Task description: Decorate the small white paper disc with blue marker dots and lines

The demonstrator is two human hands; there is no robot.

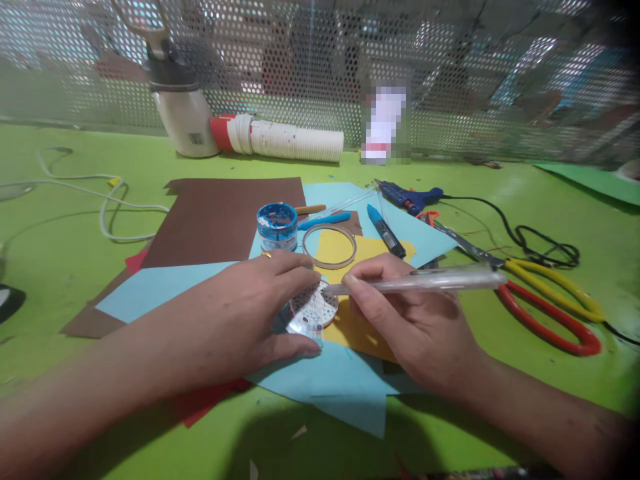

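My left hand (265, 300) curls around a small round white disc (314, 308) marked with dark and blue dots and fine lines. Clear, shiny material shows at the disc's lower edge, and my left fingers partly cover its left side. In my right hand (410, 320) is a pen (435, 280) with a translucent barrel, pinched between thumb and fingers. Its tip points left, at the disc's upper right edge; whether it touches cannot be seen. Beneath are sheets of yellow paper (363, 333) and light blue paper (345, 380).
Behind my hands stand a blue paint jar (277, 230), a ring (306, 247) and a blue marker (385, 230). A glue gun (413, 197) and scissors (555, 300) lie right. Brown paper (225, 220) is left. Stacked cups (295, 139) and a spray bottle (185, 120) line the mesh.
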